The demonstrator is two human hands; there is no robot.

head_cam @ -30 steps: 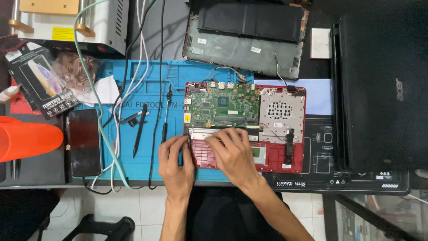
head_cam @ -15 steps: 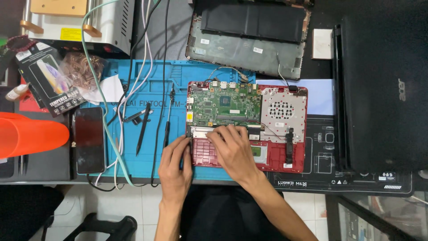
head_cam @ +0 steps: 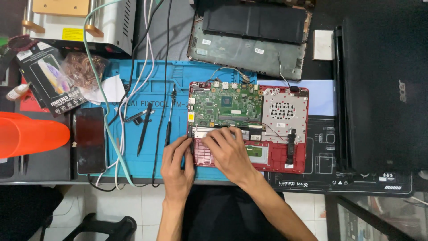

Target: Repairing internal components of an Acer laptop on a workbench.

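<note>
Since half a second ago almost nothing has shifted: your two hands stay at the near left corner of the opened red laptop base [head_cam: 294,156], and only your left hand [head_cam: 176,167] has crept a little closer to the edge of the case.

Your left hand lies on the blue work mat [head_cam: 147,156], with its fingers curled narrow against the left edge of the red case, perhaps to keep the base from sliding; what it pinches, if anything, I cannot tell. Your right hand [head_cam: 227,151] lies flat and half spread over the near left part of the base, the fingertips pressing just below the green mainboard [head_cam: 225,105], where a silver strip [head_cam: 209,131] runs across. It holds no tool that I can see.

A black spudger [head_cam: 144,129] and a thin probe [head_cam: 168,120] lie on the mat just left of the base, near enough to be taken quickly. Further left, a dark phone [head_cam: 90,140] rests beside an orange cone [head_cam: 31,134]. A grey bottom cover [head_cam: 247,44] is put on the far side, and a black laptop [head_cam: 383,89] stands apart at the right
</note>
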